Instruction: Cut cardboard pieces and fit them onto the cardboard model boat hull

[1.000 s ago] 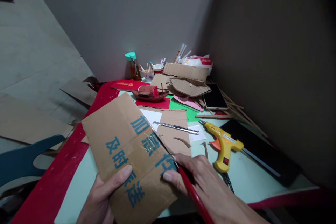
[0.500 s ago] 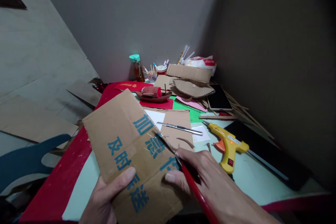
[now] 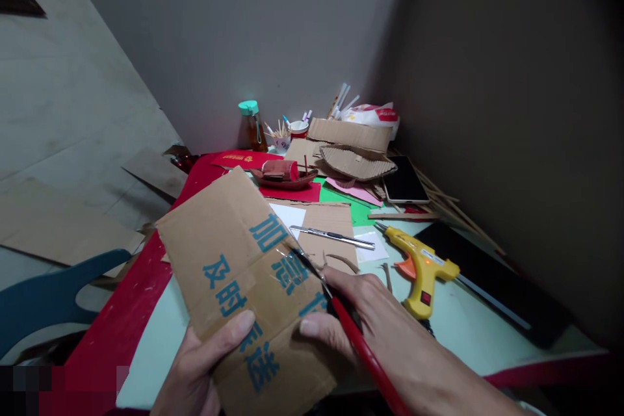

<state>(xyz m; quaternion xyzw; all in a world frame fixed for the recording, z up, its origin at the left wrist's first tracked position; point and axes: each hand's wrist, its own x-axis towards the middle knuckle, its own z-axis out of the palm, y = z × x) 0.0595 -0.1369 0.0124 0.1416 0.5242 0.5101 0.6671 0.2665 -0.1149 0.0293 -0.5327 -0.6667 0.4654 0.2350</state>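
- Left hand (image 3: 195, 370): thumb pressed on top of cardboard (image 3: 244, 279), remaining fingers hidden beneath, lower edge pinched.
- Right hand (image 3: 385, 338): fingers closed round red-handled knife (image 3: 361, 351), thumb flat on cardboard.
- Blade tip on cardboard, just beyond right fingertips.
- Glue gun (image 3: 422, 270) on table, right of knuckles.

Room dim overall; light falls from upper left, floor (image 3: 63, 110) and back wall (image 3: 234, 26) evenly grey. Right wall (image 3: 511, 110) in deep shadow, darkening to near black at right edge. Table (image 3: 463, 325) moderately lit, colours readable. Faint sheen on tape across cardboard sheet (image 3: 234, 260). Small orange lamp glowing on glue gun (image 3: 423, 270). Wide-angle distortion: lines lean outward, scene tilted. Hands at bottom edge slightly soft. Pixelated block in bottom left corner.
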